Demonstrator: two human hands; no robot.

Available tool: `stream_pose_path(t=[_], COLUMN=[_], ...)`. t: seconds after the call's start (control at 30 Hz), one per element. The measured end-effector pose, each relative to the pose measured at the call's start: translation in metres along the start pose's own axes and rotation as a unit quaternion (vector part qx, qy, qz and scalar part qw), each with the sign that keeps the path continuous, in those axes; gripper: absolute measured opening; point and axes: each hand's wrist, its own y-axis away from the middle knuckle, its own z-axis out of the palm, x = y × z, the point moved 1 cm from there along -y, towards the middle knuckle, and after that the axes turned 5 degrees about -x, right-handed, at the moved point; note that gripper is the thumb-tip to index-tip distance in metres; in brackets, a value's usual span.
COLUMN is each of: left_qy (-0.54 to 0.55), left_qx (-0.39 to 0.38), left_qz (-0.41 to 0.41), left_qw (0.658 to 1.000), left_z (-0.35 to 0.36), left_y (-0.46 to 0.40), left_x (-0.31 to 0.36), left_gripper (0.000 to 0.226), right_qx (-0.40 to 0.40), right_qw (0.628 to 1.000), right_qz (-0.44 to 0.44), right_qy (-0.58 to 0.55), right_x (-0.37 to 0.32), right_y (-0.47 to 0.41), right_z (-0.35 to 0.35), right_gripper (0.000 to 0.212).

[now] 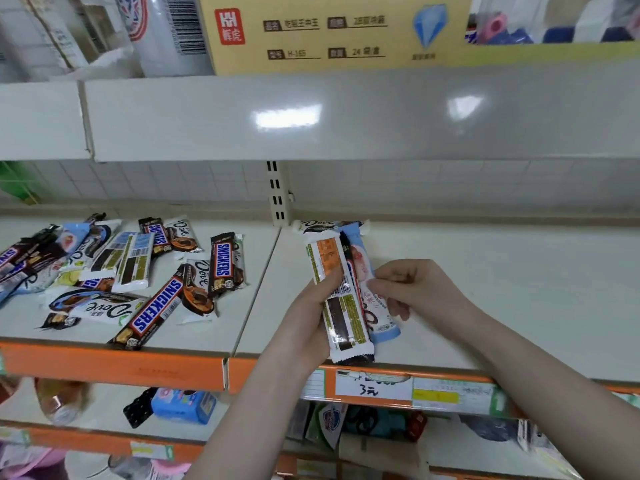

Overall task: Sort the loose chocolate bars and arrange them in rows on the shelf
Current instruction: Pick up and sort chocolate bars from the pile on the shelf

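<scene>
My left hand (311, 317) grips a stack of chocolate bars above the right shelf section: a white Dove bar (341, 306) shown back side up on top, a dark bar under it, and a light blue Dove bar (375, 306) at the right. My right hand (412, 289) pinches the light blue bar at its edge. Loose Snickers bars (156, 311) and Dove bars (100, 306) lie in a jumbled pile on the left shelf section (242, 271). The right shelf section (485, 289) is white and bare around my hands.
The shelf's orange front edge (114, 363) carries price labels (374, 386) on the right. A white upper shelf (346, 116) overhangs, with a yellow carton (329, 32) on it. A slotted upright (278, 195) divides the sections. Lower shelves hold packaged goods and a bottle.
</scene>
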Motion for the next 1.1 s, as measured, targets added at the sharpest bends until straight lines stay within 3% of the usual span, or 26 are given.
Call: stream_pose_path(t=[0.1, 0.2, 0.33, 0.47, 0.53, 0.6, 0.73, 0.9, 1.1], left_qy=[-0.024, -0.043, -0.086, -0.149, -0.168, -0.183, -0.214, -0.240, -0.188], left_qx=[0.037, 0.083, 0.141, 0.160, 0.165, 0.169, 0.161, 0.155, 0.181], left_qz=[0.009, 0.022, 0.045, 0.068, 0.073, 0.070, 0.048, 0.028, 0.002], left_qw=[0.999, 0.995, 0.985, 0.974, 0.969, 0.966, 0.962, 0.958, 0.965], left_z=[0.001, 0.002, 0.004, 0.004, 0.005, 0.007, 0.013, 0.021, 0.020], left_y=[-0.001, -0.002, -0.002, -0.002, -0.002, -0.004, -0.006, -0.010, -0.014], left_x=[-0.001, -0.003, -0.008, -0.004, -0.001, 0.001, 0.001, -0.003, -0.004], left_gripper=[0.051, 0.039, 0.023, 0.027, 0.028, 0.028, 0.031, 0.034, 0.026], right_qx=[0.050, 0.067, 0.047, 0.125, 0.132, 0.091, -0.005, -0.088, -0.039], right_qw=[0.990, 0.968, 0.978, 0.954, 0.975, 0.987, 0.937, 0.877, 0.862], right_qz=[-0.001, 0.017, 0.020, -0.049, -0.087, -0.118, -0.163, -0.183, -0.211], right_qy=[-0.128, -0.240, -0.201, -0.268, -0.154, 0.060, 0.310, 0.436, 0.459], right_x=[0.001, 0.001, 0.003, 0.001, -0.002, -0.004, -0.006, 0.005, 0.021], right_y=[0.003, 0.004, 0.008, 0.010, 0.011, 0.011, 0.011, 0.009, 0.009], right_z=[-0.007, -0.013, -0.019, -0.038, -0.053, -0.067, -0.083, -0.083, -0.084], right_gripper=[0.012, 0.010, 0.018, 0.047, 0.055, 0.047, 0.041, 0.048, 0.046])
